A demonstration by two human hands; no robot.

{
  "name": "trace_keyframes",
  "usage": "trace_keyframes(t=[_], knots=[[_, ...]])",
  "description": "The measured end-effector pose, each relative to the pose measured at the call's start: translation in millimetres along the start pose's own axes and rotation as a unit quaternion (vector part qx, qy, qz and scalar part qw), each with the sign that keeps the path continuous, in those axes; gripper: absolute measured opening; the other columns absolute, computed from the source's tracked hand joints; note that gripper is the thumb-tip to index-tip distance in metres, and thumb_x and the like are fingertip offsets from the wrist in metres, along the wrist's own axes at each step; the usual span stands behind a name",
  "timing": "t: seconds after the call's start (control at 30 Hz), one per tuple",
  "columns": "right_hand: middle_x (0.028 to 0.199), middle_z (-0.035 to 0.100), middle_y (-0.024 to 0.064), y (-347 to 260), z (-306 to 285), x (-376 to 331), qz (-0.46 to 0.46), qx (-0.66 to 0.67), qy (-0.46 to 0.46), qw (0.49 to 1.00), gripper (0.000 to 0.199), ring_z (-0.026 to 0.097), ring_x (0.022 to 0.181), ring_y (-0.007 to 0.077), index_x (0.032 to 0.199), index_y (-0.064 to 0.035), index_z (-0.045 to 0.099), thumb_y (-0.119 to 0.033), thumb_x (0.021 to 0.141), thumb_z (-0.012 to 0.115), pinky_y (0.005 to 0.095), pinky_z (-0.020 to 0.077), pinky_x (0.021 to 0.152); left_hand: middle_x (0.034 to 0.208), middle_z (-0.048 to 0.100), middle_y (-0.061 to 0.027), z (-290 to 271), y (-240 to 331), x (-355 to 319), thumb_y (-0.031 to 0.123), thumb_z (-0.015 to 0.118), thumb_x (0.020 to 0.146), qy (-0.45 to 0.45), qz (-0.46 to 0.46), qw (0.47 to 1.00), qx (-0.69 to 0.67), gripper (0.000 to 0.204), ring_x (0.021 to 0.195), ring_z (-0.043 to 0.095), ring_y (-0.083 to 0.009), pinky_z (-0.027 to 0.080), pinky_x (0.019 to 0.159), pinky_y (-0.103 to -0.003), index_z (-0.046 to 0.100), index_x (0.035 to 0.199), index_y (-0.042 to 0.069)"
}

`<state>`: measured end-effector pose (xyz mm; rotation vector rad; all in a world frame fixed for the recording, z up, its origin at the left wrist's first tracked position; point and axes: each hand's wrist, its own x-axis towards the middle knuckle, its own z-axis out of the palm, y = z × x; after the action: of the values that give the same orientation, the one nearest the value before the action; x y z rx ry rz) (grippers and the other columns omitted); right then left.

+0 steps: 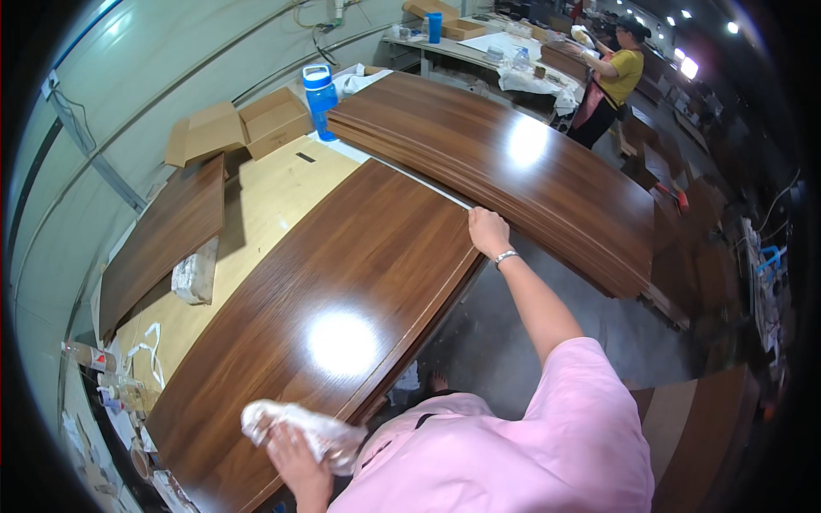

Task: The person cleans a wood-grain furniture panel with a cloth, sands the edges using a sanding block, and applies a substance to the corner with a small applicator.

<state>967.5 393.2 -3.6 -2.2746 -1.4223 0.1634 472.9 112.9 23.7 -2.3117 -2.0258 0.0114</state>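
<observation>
A long brown wood-grain panel [342,282] lies in front of me, with a bright light reflection on its face. My left hand [299,466] presses a crumpled white rag [295,423] onto the panel near its close end; hand and rag are slightly blurred. At the panel's far right corner, my right hand [489,231] is closed on the edge, its fingertips partly hidden. Beyond that hand rises a stack of similar brown panels [487,145], close to the far end of the panel I hold.
A leaning brown board [167,244] rests by a white wrapped block [196,274] on the pale tabletop [282,201]. Cardboard boxes [272,124], a blue bottle [320,103] and clear bottles [128,393] stand around. A co-worker in yellow [624,73] works at another table.
</observation>
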Motion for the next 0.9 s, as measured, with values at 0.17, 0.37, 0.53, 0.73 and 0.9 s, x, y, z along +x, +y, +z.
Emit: trace_keyframes(t=[0.17, 0.37, 0.53, 0.73, 0.9], knots=[[0.095, 0.070, 0.0243, -34, 9, 24, -0.050, 0.006, 0.009, 0.999, 0.026, 0.068, 0.093, 0.0425, 0.092, -0.0021, 0.072, -0.020, 0.093, 0.053, 0.0521, 0.0530, 0.084, 0.141, 0.050, -0.0286, 31, -128, -139, 0.030, 0.056, 0.095, 0.132, -0.139, 0.980, -0.047, 0.052, 0.135, 0.043, -0.0440, 0.026, 0.115, -0.055, 0.055, 0.134, -0.005], [0.094, 0.071, 0.0217, -100, 36, 89, -0.051, 0.066, -0.028, 0.996, 0.028, 0.068, 0.095, 0.0390, 0.092, -0.0065, 0.072, -0.034, 0.087, 0.066, 0.0465, 0.0535, 0.083, 0.083, 0.070, -0.0125, 1, -181, -213, 0.033, 0.065, 0.093, 0.256, -0.567, 0.746, -0.238, 0.037, 0.062, 0.061, -0.0217, 0.051, 0.052, -0.035, 0.071, 0.098, -0.004], [0.102, 0.072, 0.0224, -167, 69, 130, -0.048, 0.053, -0.061, 0.996, 0.049, 0.069, 0.099, 0.0389, 0.099, -0.0030, 0.074, -0.049, 0.085, 0.065, 0.0462, 0.0551, 0.087, 0.090, 0.069, -0.0098, 14, -51, -123, 0.034, 0.055, 0.101, 0.107, -0.413, 0.748, -0.508, 0.043, 0.074, 0.062, -0.0173, 0.051, 0.063, -0.031, 0.066, 0.116, -0.005], [0.111, 0.071, 0.0188, -210, 94, 157, -0.029, 0.059, -0.116, 0.991, 0.052, 0.069, 0.106, 0.0331, 0.108, -0.0055, 0.071, -0.051, 0.084, 0.071, 0.0444, 0.0553, 0.087, 0.104, 0.069, -0.0129, 36, 28, -47, 0.027, 0.057, 0.098, -0.043, -0.391, 0.652, -0.649, 0.041, 0.087, 0.067, -0.0206, 0.054, 0.073, -0.035, 0.059, 0.122, -0.006], [0.118, 0.067, 0.0206, -212, 115, 168, 0.027, 0.073, -0.092, 0.993, 0.050, 0.068, 0.107, 0.0346, 0.117, -0.0027, 0.066, -0.040, 0.084, 0.068, 0.0431, 0.0555, 0.087, 0.104, 0.067, -0.0155, 46, 45, -37, 0.032, 0.058, 0.098, 0.047, -0.446, 0.569, -0.690, 0.043, 0.084, 0.067, -0.0225, 0.056, 0.073, -0.037, 0.060, 0.119, -0.005]])
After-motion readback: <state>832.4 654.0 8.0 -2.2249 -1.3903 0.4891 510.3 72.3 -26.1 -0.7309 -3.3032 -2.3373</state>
